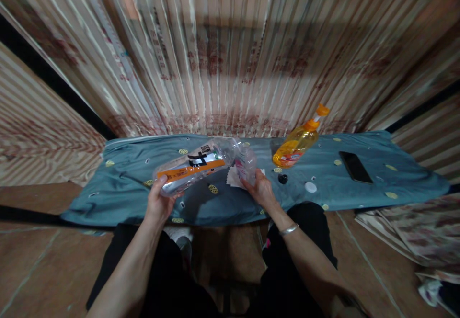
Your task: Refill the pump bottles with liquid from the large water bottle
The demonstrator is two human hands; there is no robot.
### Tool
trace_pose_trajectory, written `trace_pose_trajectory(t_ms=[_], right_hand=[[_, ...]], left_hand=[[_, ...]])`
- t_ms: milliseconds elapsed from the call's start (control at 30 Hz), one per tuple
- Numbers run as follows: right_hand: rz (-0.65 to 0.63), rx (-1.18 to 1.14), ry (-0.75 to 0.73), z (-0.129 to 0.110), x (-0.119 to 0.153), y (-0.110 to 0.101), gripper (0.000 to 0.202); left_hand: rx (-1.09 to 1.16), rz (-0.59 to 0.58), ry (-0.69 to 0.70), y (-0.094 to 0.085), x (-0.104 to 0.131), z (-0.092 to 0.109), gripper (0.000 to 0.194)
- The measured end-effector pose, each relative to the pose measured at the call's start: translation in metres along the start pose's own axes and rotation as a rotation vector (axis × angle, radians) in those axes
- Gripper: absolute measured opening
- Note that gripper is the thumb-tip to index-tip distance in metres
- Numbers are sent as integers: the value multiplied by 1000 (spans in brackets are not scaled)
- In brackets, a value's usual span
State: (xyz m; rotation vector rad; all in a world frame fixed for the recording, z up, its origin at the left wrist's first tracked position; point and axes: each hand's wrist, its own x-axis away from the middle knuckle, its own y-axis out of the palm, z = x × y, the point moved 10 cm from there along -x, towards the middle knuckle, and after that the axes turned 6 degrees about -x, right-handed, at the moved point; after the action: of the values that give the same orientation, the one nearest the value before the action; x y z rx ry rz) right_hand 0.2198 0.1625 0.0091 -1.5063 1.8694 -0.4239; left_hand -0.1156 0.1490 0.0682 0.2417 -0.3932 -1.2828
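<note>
My left hand (160, 204) is closed round the base of a large clear plastic bottle (194, 167) with an orange and silver label. That bottle lies tilted, its neck pointing right and slightly up. A smaller clear plastic bottle (245, 162) with pink print is gripped by my right hand (261, 189). The mouths of the two bottles meet or nearly meet; whether they touch I cannot tell. Under the smaller bottle lies a piece of white paper (234, 178). A black cap (283, 178) and a white round lid (310, 187) rest to the right of my right hand.
On the blue cloth-covered table (215, 212) stands a pump bottle of orange liquid (295, 144), right of centre. A dark phone (355, 167) lies farther right. Striped curtains (230, 59) hang behind and at both sides. Dark frame bars (57, 78) run along the sides.
</note>
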Motion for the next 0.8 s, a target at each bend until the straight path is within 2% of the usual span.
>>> trace_pose_trajectory(t_ms=[333, 467, 700, 800], right_hand=[[-16, 58, 20, -3, 2, 2, 47], [-4, 111, 29, -3, 2, 1, 52], [-3, 67, 49, 3, 1, 2, 57], [11, 44, 17, 0, 1, 2, 57]], left_hand=[[-12, -13, 8, -2, 0, 4, 49], [-50, -35, 61, -5, -2, 8, 47], [-72, -82, 134, -6, -1, 18, 41], [-80, -109, 182, -1, 0, 24, 49]])
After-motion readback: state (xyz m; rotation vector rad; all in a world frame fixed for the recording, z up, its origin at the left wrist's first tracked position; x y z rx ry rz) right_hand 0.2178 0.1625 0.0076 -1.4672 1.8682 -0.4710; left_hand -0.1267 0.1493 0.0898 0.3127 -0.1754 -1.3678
